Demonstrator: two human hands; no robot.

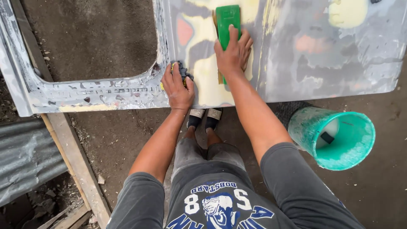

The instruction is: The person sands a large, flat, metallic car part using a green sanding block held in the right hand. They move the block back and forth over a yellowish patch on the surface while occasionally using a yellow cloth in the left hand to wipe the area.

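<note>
A grey car door panel with yellow filler patches lies flat in front of me, its window opening to the left. My right hand presses a green sanding block flat on a yellow filler patch. My left hand rests on the panel near its lower edge and grips a small dark wad of cloth or abrasive. My feet in sandals stand under the panel edge.
A green plastic bucket lies tilted on the dirt floor to my right. A wooden plank runs diagonally at left, beside a corrugated metal sheet. Bare dirt shows through the window opening.
</note>
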